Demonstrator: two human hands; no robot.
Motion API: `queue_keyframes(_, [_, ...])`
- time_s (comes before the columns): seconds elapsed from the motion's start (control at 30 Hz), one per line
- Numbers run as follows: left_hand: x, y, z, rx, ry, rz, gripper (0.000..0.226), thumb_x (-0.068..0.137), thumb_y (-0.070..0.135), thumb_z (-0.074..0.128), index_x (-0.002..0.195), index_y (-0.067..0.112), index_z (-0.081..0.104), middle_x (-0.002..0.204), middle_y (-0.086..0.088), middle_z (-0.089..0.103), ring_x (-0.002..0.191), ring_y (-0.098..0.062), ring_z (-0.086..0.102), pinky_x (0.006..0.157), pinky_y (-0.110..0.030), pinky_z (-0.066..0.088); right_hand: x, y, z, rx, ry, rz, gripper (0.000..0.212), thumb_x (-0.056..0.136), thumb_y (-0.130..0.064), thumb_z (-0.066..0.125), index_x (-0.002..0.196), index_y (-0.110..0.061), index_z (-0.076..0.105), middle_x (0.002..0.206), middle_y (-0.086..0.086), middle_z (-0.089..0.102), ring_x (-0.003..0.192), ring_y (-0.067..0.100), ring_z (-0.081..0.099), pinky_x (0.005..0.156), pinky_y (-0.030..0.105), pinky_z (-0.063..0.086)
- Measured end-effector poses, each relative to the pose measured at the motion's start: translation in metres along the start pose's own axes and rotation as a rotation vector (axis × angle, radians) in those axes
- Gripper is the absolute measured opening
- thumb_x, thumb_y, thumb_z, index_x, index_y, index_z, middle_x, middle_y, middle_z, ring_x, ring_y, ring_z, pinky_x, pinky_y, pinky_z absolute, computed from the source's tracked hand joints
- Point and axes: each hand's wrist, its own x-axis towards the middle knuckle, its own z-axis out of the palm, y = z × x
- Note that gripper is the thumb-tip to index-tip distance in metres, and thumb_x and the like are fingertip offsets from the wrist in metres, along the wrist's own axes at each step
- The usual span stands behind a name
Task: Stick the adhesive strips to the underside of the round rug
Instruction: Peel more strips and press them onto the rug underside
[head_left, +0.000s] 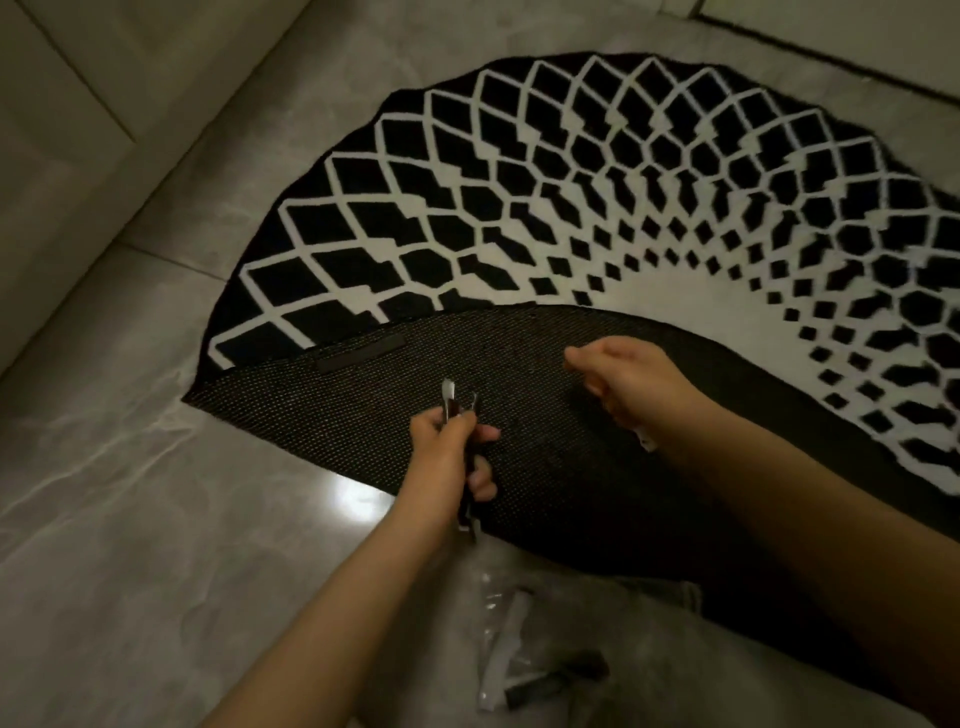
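The round black-and-white rug (597, 171) lies on the floor with its near half folded over, so the dark woven underside (545, 431) faces up. One dark adhesive strip (361, 352) is stuck on the underside near the fold at the left. My left hand (447, 447) grips a bundle of dark strips (460, 408) with white backing ends, held over the underside. My right hand (628, 379) hovers above the underside with fingers curled and a small white scrap (645, 439) showing at the heel of the palm.
A clear plastic bag (506, 654) with more dark strips (558, 675) lies on the grey tiled floor (156, 519) near my arms. A pale sofa edge (78, 130) runs along the left. A wall base crosses the top right.
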Motion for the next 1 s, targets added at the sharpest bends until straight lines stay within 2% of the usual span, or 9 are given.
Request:
queue_keyframes(0.1, [-0.022,-0.011,0.024,-0.065,-0.092,-0.022,0.008,0.101,0.016,0.036,0.099,0.010,0.040,0.084,-0.007,0.058,0.041,-0.009,0.038,0.040,-0.021,0.035,-0.025,0.015,-0.031,-0.025,0.024,-0.009,0.025,0.091,-0.034,0.056,0.096,-0.011,0.064,0.067,-0.001,0.049,0.050,0.008,0.039,0.044,0.021,0.030])
queue_keyframes(0.27, [-0.052,-0.019,0.059,-0.002,-0.212,-0.040,0.010,0.095,0.016,0.050,0.093,0.007,0.056,0.072,-0.004,0.058,0.052,-0.010,0.047,0.047,-0.021,0.043,-0.066,0.040,-0.055,-0.025,0.032,-0.098,0.018,0.090,-0.031,0.057,0.092,-0.015,0.065,0.069,-0.004,0.052,0.055,0.005,0.044,0.051,0.020,0.031])
queue_keyframes(0.37, [-0.067,-0.037,0.083,-0.030,-0.236,-0.042,0.010,0.093,0.013,0.050,0.093,0.006,0.057,0.069,-0.003,0.056,0.050,-0.009,0.044,0.043,-0.019,0.038,-0.086,0.067,-0.059,0.039,0.006,-0.204,0.011,0.091,-0.028,0.057,0.086,-0.019,0.063,0.061,-0.009,0.053,0.049,-0.004,0.047,0.047,0.012,0.033])
queue_keyframes(0.43, [-0.076,-0.052,0.092,0.054,-0.230,-0.025,0.015,0.093,0.014,0.052,0.101,0.003,0.058,0.069,-0.002,0.058,0.051,-0.009,0.045,0.044,-0.020,0.039,-0.096,0.090,-0.058,0.130,0.032,-0.243,0.008,0.091,-0.022,0.057,0.085,-0.021,0.063,0.053,-0.015,0.056,0.044,-0.009,0.048,0.042,0.008,0.034])
queue_keyframes(0.5, [-0.082,-0.063,0.095,0.187,-0.221,0.011,0.021,0.092,0.016,0.053,0.105,0.001,0.059,0.066,-0.002,0.056,0.051,-0.010,0.047,0.047,-0.021,0.041,-0.104,0.113,-0.057,0.240,0.080,-0.281,0.009,0.089,-0.012,0.058,0.089,-0.019,0.064,0.048,-0.013,0.052,0.042,-0.006,0.046,0.041,0.007,0.034])
queue_keyframes(0.63, [-0.082,-0.073,0.097,0.422,-0.203,0.129,0.013,0.091,0.012,0.058,0.101,0.012,0.066,0.061,0.001,0.056,0.051,-0.007,0.052,0.049,-0.018,0.044,-0.111,0.146,-0.060,0.345,0.098,-0.184,0.015,0.088,-0.008,0.059,0.101,-0.014,0.065,0.056,-0.004,0.043,0.041,-0.002,0.040,0.041,0.010,0.032])
queue_keyframes(0.77, [-0.074,-0.075,0.100,0.555,-0.156,0.313,0.015,0.085,0.007,0.065,0.091,0.021,0.068,0.070,0.004,0.067,0.059,0.000,0.060,0.054,-0.012,0.047,-0.101,0.149,-0.065,0.477,0.101,-0.074,0.014,0.089,-0.017,0.058,0.091,-0.008,0.068,0.048,-0.011,0.046,0.036,-0.002,0.038,0.036,0.011,0.028])
queue_keyframes(0.87, [-0.068,-0.074,0.097,0.593,-0.140,0.330,0.018,0.081,0.011,0.070,0.088,0.027,0.069,0.082,0.002,0.071,0.069,-0.006,0.065,0.065,-0.022,0.055,-0.092,0.146,-0.063,0.389,0.159,-0.144,0.008,0.083,-0.013,0.067,0.082,-0.006,0.071,0.051,-0.006,0.051,0.038,-0.004,0.043,0.040,0.006,0.031])
queue_keyframes(1.0, [-0.065,-0.073,0.093,0.596,-0.110,0.334,0.020,0.079,0.010,0.072,0.087,0.028,0.071,0.083,0.003,0.072,0.077,-0.012,0.067,0.074,-0.033,0.057,-0.090,0.149,-0.058,0.326,0.170,-0.215,0.005,0.079,-0.014,0.072,0.075,-0.011,0.074,0.062,0.013,0.061,0.056,0.004,0.052,0.052,0.009,0.042])
